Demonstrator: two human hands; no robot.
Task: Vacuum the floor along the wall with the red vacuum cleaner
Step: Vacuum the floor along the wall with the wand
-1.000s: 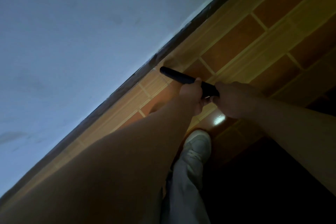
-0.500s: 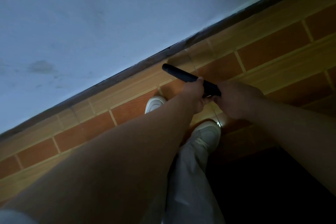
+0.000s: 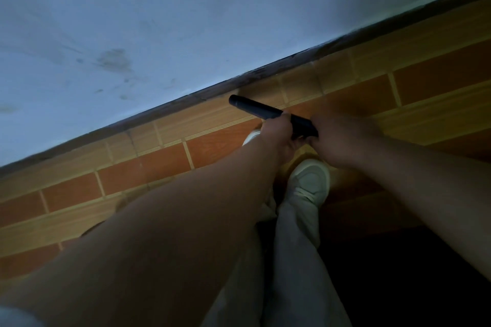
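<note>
well, the part of the vacuum in view is a dark tube, held low and slanted, its far end pointing up and left toward the foot of the wall. that end lies just beside the dark strip running along the wall's base; whether it touches the floor cannot be told in this dim light.

both hands grip the tube's near half. the left hand is curled round the middle of it, knuckles up. the right hand is wrapped over the near end, just beside the left; it is blurred, so the lie of single fingers is not clear. a short stretch of tube shows between the two hands. both forearms reach in from the lower edge, the left one filling much of the foreground.

under the hands stands a white shoe on the floor, and the toe of a second white shoe peeks out by the left wrist. pale trouser legs run down from them.

the floor is laid in orange and tan tiles like brickwork with light joints. the wall is pale bluish, with grey smudges on its left part.
</note>
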